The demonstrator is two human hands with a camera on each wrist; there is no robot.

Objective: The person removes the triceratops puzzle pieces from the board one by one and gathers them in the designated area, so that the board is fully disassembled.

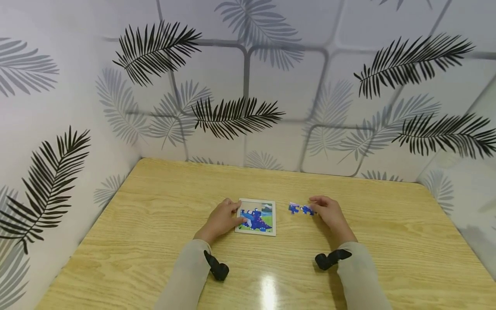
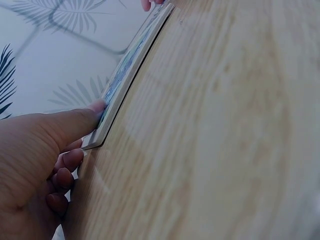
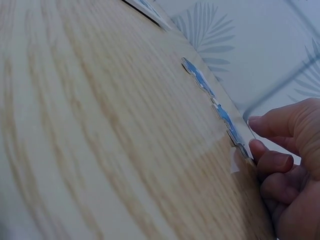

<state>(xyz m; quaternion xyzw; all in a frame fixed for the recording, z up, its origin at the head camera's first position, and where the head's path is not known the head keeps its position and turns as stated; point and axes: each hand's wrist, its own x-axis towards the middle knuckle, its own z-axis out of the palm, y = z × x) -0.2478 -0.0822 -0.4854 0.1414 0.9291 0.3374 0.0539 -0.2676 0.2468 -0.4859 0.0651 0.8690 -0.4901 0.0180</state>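
A small white-framed jigsaw puzzle [image 1: 256, 217] with a blue dinosaur picture lies flat on the table. My left hand [image 1: 222, 219] grips its left edge, the thumb over the picture side; in the left wrist view, the thumb [image 2: 80, 122] presses on the frame. To the right lie loose blue puzzle pieces, a left one [image 1: 293, 208] and a right one [image 1: 307, 210] close beside it. My right hand [image 1: 329, 215] pinches the right end of the right piece between curled fingers and thumb. The right wrist view shows a thin pale edge by these fingertips [image 3: 257, 147].
The wooden table [image 1: 162, 258] reaches back to a wall [image 1: 279, 146] printed with dark and grey leaves. Black wrist cameras sit on both sleeves, the left camera [image 1: 219, 271] and the right camera [image 1: 323, 261].
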